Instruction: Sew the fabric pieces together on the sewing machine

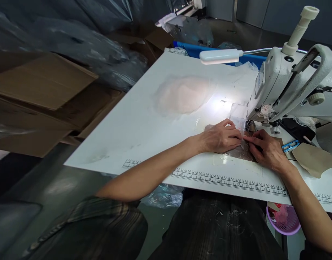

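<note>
A white sewing machine (274, 79) stands on the right side of the table, its presser foot and needle area lit by a lamp. Just left of the needle, my left hand (221, 138) has its fingers curled down on a thin sheer piece of fabric (239, 123). My right hand (266, 147) is in front of the presser foot, thumb and forefinger brought together at the fabric's near edge. The fingertips of both hands almost meet there. The fabric is nearly see-through, so its outline is hard to follow.
A pale pink sheer heap (184, 94) lies on the white table (144, 126). Blue thread snips (290, 146) and a brown paper piece (314, 159) lie right of my hands. A ruler strip (220, 179) runs along the front edge. Cardboard boxes (41, 79) stand left; a purple basket (287, 225) is below.
</note>
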